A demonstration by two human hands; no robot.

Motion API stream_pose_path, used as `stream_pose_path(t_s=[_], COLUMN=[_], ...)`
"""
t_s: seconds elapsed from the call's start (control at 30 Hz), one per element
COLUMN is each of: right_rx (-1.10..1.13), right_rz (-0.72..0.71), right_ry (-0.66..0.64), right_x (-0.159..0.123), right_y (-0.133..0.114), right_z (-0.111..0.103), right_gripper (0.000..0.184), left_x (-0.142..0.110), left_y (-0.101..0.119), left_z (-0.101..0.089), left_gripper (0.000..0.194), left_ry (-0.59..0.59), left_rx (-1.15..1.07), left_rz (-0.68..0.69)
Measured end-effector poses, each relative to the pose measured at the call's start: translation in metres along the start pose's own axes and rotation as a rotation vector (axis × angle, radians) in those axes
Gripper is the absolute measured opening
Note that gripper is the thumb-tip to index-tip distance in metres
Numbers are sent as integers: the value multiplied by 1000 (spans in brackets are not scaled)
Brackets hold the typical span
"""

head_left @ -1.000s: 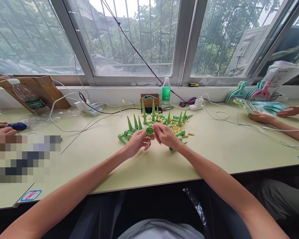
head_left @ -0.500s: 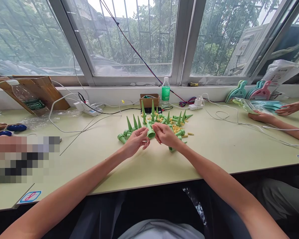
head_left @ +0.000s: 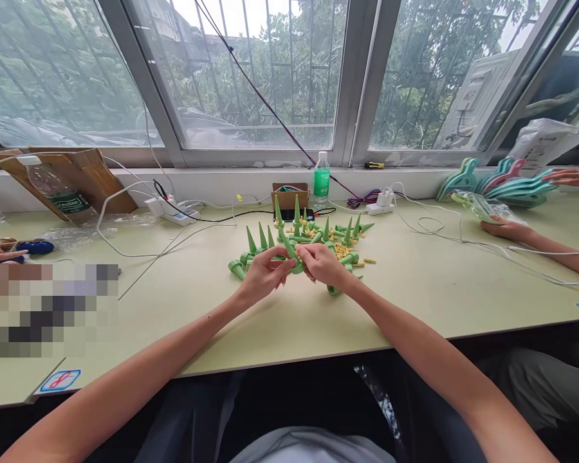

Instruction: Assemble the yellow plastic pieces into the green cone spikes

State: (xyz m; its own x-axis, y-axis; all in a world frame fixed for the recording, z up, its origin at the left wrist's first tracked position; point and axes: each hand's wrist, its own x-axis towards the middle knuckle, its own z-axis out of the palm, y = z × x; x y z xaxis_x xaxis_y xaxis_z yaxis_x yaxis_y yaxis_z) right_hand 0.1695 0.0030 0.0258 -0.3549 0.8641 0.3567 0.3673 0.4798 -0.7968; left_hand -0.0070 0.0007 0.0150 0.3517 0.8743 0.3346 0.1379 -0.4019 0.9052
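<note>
Both hands meet over the near edge of a pile of green plastic parts. My left hand [head_left: 265, 273] is closed, its thumb and fingers pinching a green plastic watering spike [head_left: 288, 245] near its wide end. The spike is tilted, its tip up and to the left. My right hand [head_left: 322, 262] is closed too, its fingertips pressed to the right side of the same spike's wide end. Whether a small part sits between those fingertips cannot be made out. Around the hands lie more green spikes [head_left: 251, 241], some upright on their caps, and small yellow pieces [head_left: 343, 249].
Behind the pile stand a small cardboard box [head_left: 289, 193] and a green-labelled bottle [head_left: 321, 177]. White cables [head_left: 441, 225] and a power strip [head_left: 380, 203] lie to the right. A co-worker's hands [head_left: 509, 228] are near teal hangers [head_left: 518, 190]; another person's hand [head_left: 2, 256] is at left.
The spike in my hands has turned, so its open end faces me less, and my left fingers have shifted around its base. At right, the co-worker's far hand has moved up beside the teal hangers.
</note>
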Motion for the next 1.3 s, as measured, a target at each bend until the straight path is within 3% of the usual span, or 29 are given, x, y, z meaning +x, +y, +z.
stream_pose_path(t_s=[0.17, 0.6, 1.3], right_rx=[-8, -135, -123], right_rz=[6, -51, -75], right_ry=[-5, -12, -27], right_x=[1, 2, 1], right_y=[2, 1, 2], right_z=[1, -1, -3], right_gripper=[44, 42, 43], left_x=[0, 0, 2], left_y=[4, 7, 6], left_z=[1, 0, -1], left_gripper=[28, 30, 36], left_ry=[13, -90, -92], left_rx=[-14, -167, -339], left_rz=[-4, -113, -294])
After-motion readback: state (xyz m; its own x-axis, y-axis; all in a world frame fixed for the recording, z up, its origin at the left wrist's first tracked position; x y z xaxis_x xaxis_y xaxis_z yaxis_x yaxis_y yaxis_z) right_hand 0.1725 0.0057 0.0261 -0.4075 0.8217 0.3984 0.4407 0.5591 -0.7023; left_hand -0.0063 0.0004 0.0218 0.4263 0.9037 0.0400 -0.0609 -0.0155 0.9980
